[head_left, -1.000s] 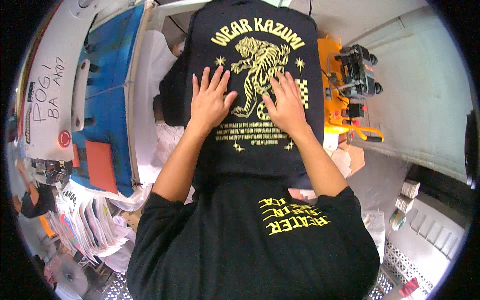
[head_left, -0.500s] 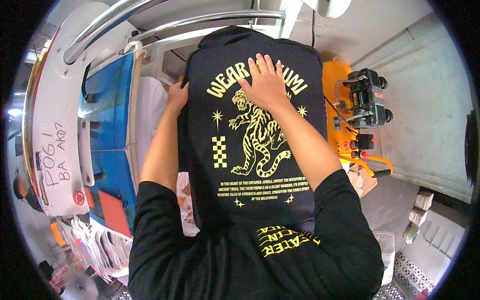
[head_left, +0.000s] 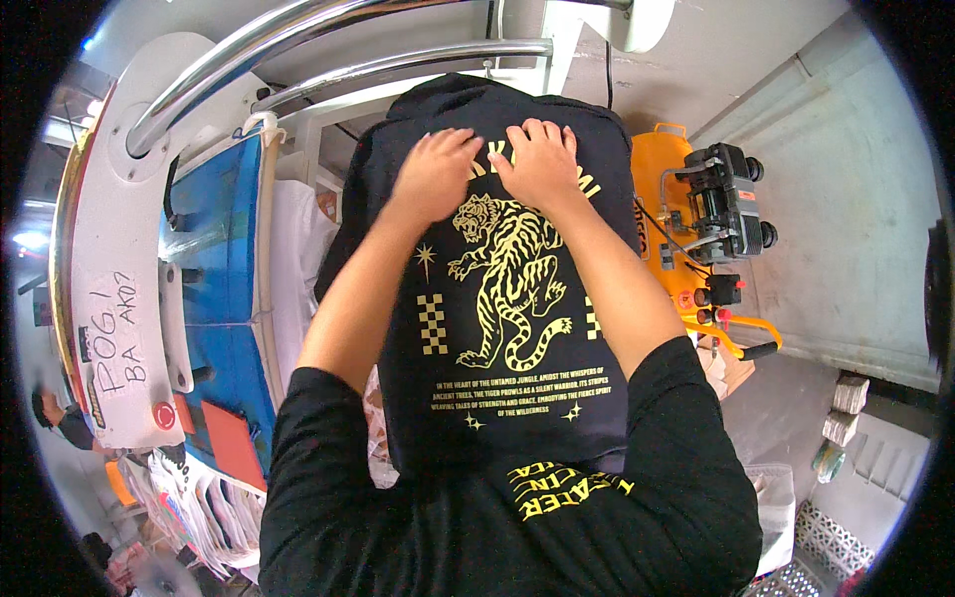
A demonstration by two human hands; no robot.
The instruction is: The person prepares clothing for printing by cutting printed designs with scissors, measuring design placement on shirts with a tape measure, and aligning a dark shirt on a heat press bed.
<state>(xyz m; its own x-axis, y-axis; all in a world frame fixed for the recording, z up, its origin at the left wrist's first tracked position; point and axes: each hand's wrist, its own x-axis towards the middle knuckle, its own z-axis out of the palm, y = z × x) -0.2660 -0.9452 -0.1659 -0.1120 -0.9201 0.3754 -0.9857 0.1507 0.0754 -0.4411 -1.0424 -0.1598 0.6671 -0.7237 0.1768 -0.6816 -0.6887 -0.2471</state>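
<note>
One black shirt (head_left: 497,298) lies spread out in front of a worker, two bare hands resting near its top. A single yellow tiger (head_left: 502,269) fills the middle, with two checkered blocks (head_left: 433,324) flanking it. The right hand (head_left: 539,164) lies palm down, fingers slightly apart; the left hand (head_left: 438,171) is blurred, its fingers seemingly bunched, their exact state impossible to tell. One blue panel (head_left: 224,259) stands at left, one orange compressor (head_left: 662,189) at right, two chrome bars (head_left: 398,67) beyond and one red button (head_left: 164,416) at far left. The forearms block the shirt's sides, the hands cover some arched lettering, and the right-hand block is partly hidden.
</note>
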